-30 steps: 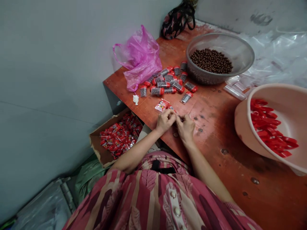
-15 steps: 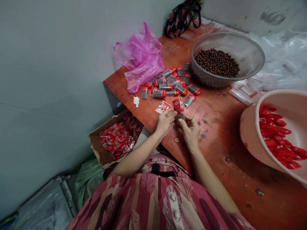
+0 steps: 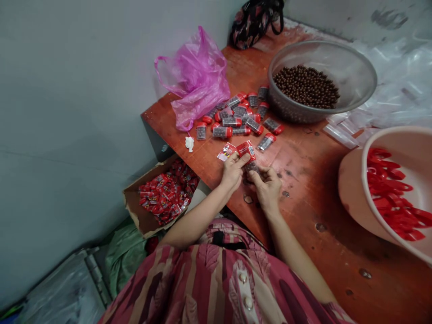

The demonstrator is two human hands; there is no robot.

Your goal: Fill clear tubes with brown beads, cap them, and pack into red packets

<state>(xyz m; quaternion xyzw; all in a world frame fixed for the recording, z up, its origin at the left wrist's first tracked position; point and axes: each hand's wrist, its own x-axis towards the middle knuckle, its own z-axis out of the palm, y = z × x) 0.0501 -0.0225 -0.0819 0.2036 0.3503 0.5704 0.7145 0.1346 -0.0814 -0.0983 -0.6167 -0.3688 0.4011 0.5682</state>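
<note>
Red wrapper (image 3: 246, 149): left hand (image 3: 234, 172) pinching
Bead tube (image 3: 251, 166): right hand (image 3: 268, 186) pinching; I can't judge completion
Capped tubes (image 3: 222, 132): filled
Bowl (image 3: 355, 83): beads (image 3: 305, 87) remaining

Containers (image 3: 231, 122) lie on the table (image 3: 305, 189), left of the ball-filled bowl (image 3: 299, 115).

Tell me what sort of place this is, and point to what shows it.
Probably a small hand-packing workshop: a large grey basin of brown balls, a cardboard box heaped with red packets, and many similar red-ended containers lying on a worn table.
</note>
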